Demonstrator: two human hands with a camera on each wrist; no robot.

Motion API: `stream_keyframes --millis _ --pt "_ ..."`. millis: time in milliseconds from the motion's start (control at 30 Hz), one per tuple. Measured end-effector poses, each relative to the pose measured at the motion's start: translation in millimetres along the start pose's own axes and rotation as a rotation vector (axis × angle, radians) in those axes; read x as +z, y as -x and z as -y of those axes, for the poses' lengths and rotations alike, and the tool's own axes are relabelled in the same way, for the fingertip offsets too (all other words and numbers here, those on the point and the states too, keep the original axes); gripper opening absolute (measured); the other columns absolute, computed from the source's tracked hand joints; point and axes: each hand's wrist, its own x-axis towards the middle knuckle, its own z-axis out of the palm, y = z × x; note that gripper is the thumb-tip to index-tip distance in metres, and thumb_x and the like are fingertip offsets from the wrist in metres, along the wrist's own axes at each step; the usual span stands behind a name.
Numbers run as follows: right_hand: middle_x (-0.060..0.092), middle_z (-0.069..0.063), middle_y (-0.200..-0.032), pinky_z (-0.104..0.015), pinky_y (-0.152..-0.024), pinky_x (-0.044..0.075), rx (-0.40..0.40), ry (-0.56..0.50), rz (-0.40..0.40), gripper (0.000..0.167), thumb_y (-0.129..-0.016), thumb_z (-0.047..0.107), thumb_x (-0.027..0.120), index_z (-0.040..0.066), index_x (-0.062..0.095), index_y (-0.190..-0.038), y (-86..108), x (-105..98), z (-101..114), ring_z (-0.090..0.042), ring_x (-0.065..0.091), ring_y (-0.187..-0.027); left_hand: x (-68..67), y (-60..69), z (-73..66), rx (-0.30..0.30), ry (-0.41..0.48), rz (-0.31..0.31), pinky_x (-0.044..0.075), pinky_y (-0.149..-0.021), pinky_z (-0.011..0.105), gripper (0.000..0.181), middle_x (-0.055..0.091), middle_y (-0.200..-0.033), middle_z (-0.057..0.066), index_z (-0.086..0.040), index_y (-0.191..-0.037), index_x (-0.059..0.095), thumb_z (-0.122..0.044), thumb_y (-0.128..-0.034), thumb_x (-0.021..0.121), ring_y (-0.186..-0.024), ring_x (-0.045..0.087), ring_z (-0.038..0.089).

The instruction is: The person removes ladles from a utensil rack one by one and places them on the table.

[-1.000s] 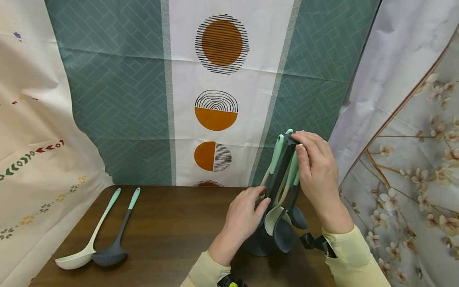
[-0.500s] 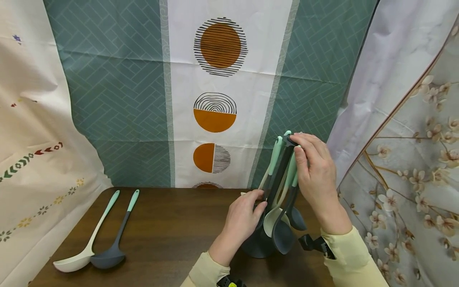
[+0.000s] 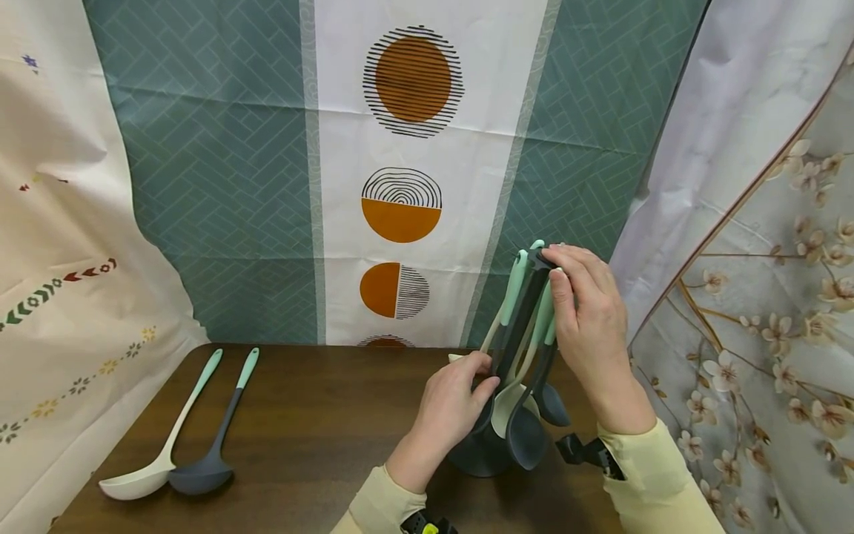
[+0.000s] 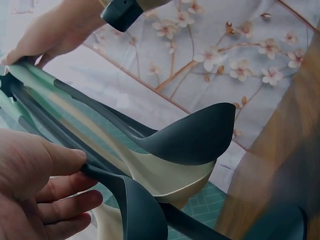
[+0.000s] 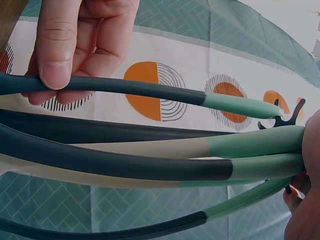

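Observation:
A dark utensil stand point(image 3: 482, 454) stands upright at the right of the table, with several cream and dark grey utensils hanging round it by mint handle ends. My left hand point(image 3: 455, 400) pinches the shaft of a dark grey utensil point(image 5: 140, 88) between thumb and fingers. Its curved head point(image 4: 142, 212) runs out of the left wrist view, so its exact kind is unclear. At the top, my right hand point(image 3: 590, 326) grips the stand's hooked top point(image 3: 537, 259) and the handle ends. A dark ladle point(image 3: 527, 437) and a cream ladle point(image 4: 167, 180) hang at the near side.
On the wooden table point(image 3: 320, 437), a cream ladle point(image 3: 136, 480) and a dark grey ladle point(image 3: 202, 475) lie side by side at the left, bowls touching or overlapping. Cloth hangs behind the table, and a flowered curtain point(image 3: 754, 386) borders the right side.
My left hand has shifted slightly left, and a cream edge behind its fingers now shows further left. My right hand stays at the stand's top. The two ladles on the table lie still.

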Motion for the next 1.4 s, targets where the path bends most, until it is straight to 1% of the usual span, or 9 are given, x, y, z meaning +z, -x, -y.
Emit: stream_keyframes --millis 100,300,500,867,1000,1200,1300,1400 --pt "0.071 -0.014 -0.139 -0.044 -0.118 0.044 0.000 0.004 -0.001 0.027 -0.111 0.009 0.066 0.006 0.077 -0.135 -0.7 -0.4 0.1 -0.038 0.061 -0.136 -1.1 0.1 -0.3 -0.002 0.004 0.005 0.061 -0.087 0.038 0.022 0.081 -0.114 -0.001 -0.012 -0.122 0.077 -0.018 -0.1017 0.083 -0.098 0.075 0.019" --pt "0.070 -0.014 -0.142 -0.045 -0.119 0.043 -0.011 0.022 0.024 0.029 -0.113 0.012 0.062 0.005 0.075 -0.138 -1.1 -0.9 -0.9 -0.037 0.061 -0.137 -3.0 -0.2 -1.0 -0.002 0.011 0.007 0.061 -0.084 0.038 0.020 0.081 -0.113 0.000 -0.013 -0.121 0.077 -0.018 -0.1024 0.082 -0.096 0.074 0.019" --pt "0.071 -0.014 -0.140 -0.046 -0.119 0.043 -0.005 0.005 0.005 0.028 -0.113 0.014 0.063 0.005 0.076 -0.136 -1.8 -0.5 -1.2 -0.038 0.061 -0.135 -5.1 -1.6 -0.3 0.026 -0.003 -0.002 0.060 -0.081 0.037 0.016 0.080 -0.110 -0.001 -0.011 -0.118 0.077 -0.017 -0.1037 0.081 -0.093 0.074 0.018" --pt "0.071 -0.014 -0.139 -0.045 -0.119 0.044 0.009 0.009 0.001 0.027 -0.112 0.012 0.064 0.005 0.076 -0.135 -1.2 -1.0 -1.3 -0.039 0.061 -0.135 -7.7 -2.7 1.6 0.019 -0.015 -0.012 0.059 -0.078 0.036 0.013 0.079 -0.108 -0.001 -0.013 -0.115 0.077 -0.016 -0.1037 0.080 -0.091 0.072 0.018" --pt "0.071 -0.014 -0.139 -0.045 -0.119 0.043 0.012 0.010 0.000 0.027 -0.112 0.010 0.064 0.005 0.076 -0.135 -0.9 -1.4 -0.7 -0.039 0.061 -0.135 -10.4 -2.9 0.7 0.019 -0.017 -0.015 0.057 -0.074 0.032 0.012 0.078 -0.104 -0.002 -0.014 -0.113 0.076 -0.018 -0.1031 0.081 -0.086 0.069 0.015" --pt "0.071 -0.015 -0.139 -0.045 -0.119 0.044 0.007 0.011 0.000 0.027 -0.111 0.008 0.065 0.005 0.076 -0.135 -0.5 -1.1 -0.5 -0.039 0.061 -0.135 -14.8 -2.0 -0.6 -0.005 0.006 -0.019 0.052 -0.069 0.027 0.010 0.076 -0.099 -0.005 -0.017 -0.110 0.077 -0.020 -0.1025 0.083 -0.079 0.060 0.010" --pt "0.071 -0.015 -0.139 -0.045 -0.119 0.044 0.005 0.012 0.003 0.027 -0.111 0.009 0.064 0.005 0.076 -0.136 -0.1 -0.6 -0.8 -0.039 0.061 -0.135 -16.5 -1.1 -1.4 -0.010 0.012 -0.026 0.051 -0.068 0.027 0.011 0.075 -0.098 -0.005 -0.017 -0.110 0.077 -0.020 -0.1020 0.083 -0.077 0.058 0.009" --pt "0.071 -0.015 -0.140 -0.046 -0.119 0.044 0.006 0.014 0.005 0.027 -0.112 0.010 0.064 0.005 0.076 -0.136 0.4 -0.3 -0.8 -0.039 0.061 -0.135 -17.6 -0.4 -1.3 -0.009 0.012 -0.033 0.052 -0.069 0.027 0.011 0.075 -0.098 -0.005 -0.017 -0.110 0.077 -0.020 -0.1020 0.083 -0.077 0.058 0.009"
